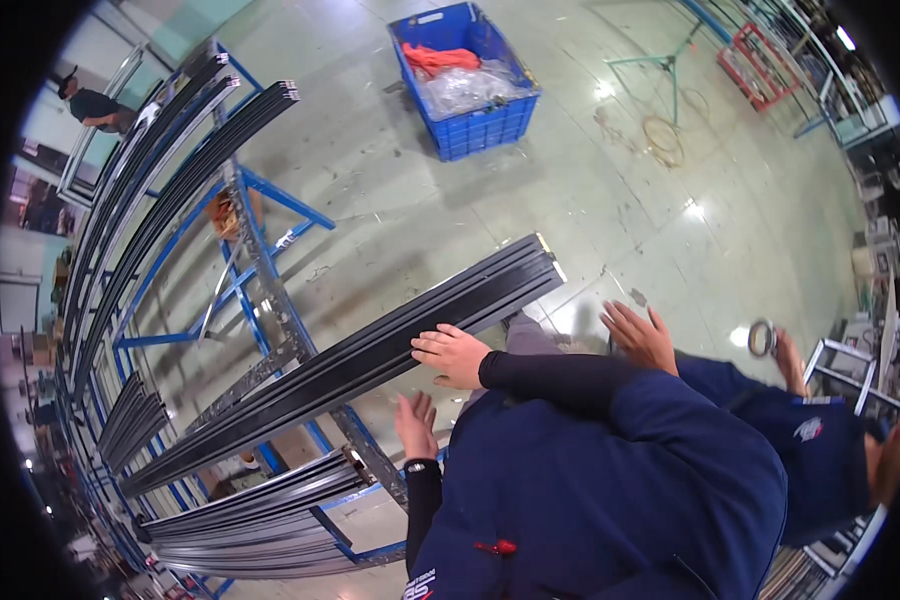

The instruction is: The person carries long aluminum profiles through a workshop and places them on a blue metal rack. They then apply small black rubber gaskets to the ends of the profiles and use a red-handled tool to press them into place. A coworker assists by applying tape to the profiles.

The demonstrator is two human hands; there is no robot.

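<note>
Bright reflections point(694, 210) dot the scuffed, pale, tiled floor point(570, 190).

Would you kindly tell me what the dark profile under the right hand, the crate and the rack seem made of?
Profile: perhaps aluminium, dark satin finish; long grooves and a soft sheen suggest it.
Crate: likely moulded plastic, smooth blue, with a slot in its wall.
Rack: probably painted steel; slim blue bars look stiff under load.

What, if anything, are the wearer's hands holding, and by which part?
Nothing appears gripped: the right hand lies open on the long black profile, toward its right end, and the left hand is open and empty beside it.
</note>
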